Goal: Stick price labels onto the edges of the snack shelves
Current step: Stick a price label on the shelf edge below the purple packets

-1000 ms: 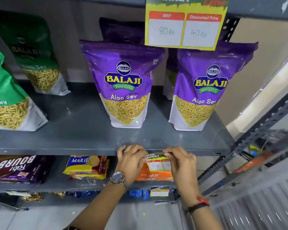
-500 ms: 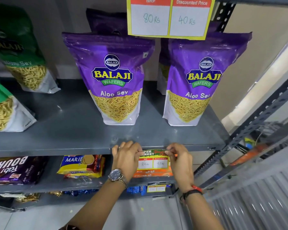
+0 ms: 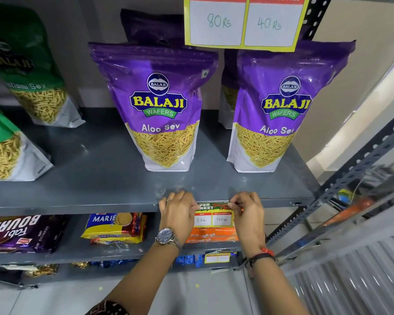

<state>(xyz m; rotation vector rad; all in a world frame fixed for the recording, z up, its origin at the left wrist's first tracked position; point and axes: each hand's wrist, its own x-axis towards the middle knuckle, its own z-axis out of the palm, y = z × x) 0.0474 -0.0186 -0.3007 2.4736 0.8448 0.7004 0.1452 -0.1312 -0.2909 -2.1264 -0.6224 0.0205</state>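
A small price label (image 3: 212,215) with a green and red header and two white boxes reading 80 Rs and 40 Rs hangs at the front edge of the grey shelf (image 3: 77,205). My left hand (image 3: 178,214) pinches its upper left corner against the edge. My right hand (image 3: 248,214) pinches its upper right corner. A bigger label of the same kind (image 3: 243,21) hangs from the shelf above. Two purple Aloo Sev bags (image 3: 159,105) (image 3: 280,108) stand on the shelf right behind my hands.
Green sev bags (image 3: 32,71) stand at the left. The lower shelf holds a Bourbon pack (image 3: 18,233), a Marie pack (image 3: 114,228) and an orange pack (image 3: 212,235). Another small label (image 3: 216,258) hangs on a lower edge. A slotted rack upright (image 3: 350,169) slants at right.
The label has gone up from below the shelf lip to sit against the front edge, both hands rising with it. The view has dipped and drawn closer.
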